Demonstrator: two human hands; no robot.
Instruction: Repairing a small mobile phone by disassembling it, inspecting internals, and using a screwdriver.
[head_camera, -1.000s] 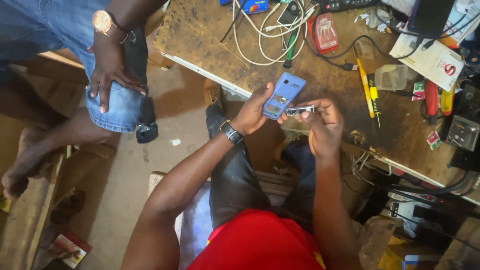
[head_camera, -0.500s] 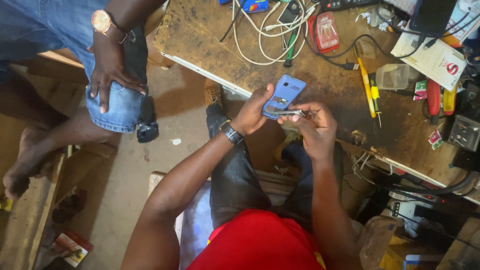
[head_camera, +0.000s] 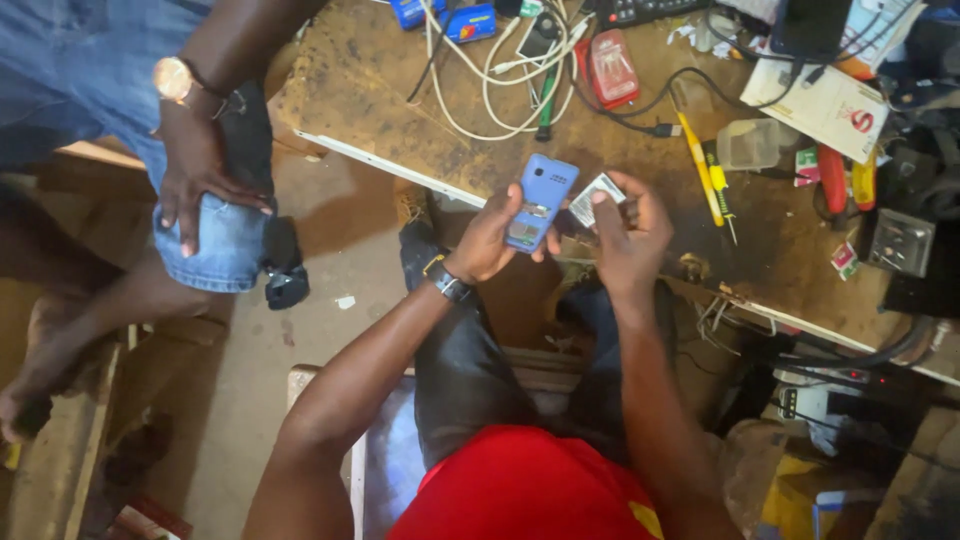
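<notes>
Here, seen from the head camera, the left hand (head_camera: 490, 240) grips a blue rectangular plastic phone (head_camera: 540, 200), back opened, just beyond the near edge of the scratched brown wooden workbench (head_camera: 380, 100). The right hand (head_camera: 632, 235) pinches a small flat silver-grey battery (head_camera: 595, 198) just beside the phone's right side. Open floor lies left; a seated person's hand (head_camera: 205, 180) rests on a denim-clad knee. White cables (head_camera: 480, 90) and a yellow screwdriver (head_camera: 700, 165) crowd the bench beyond.
</notes>
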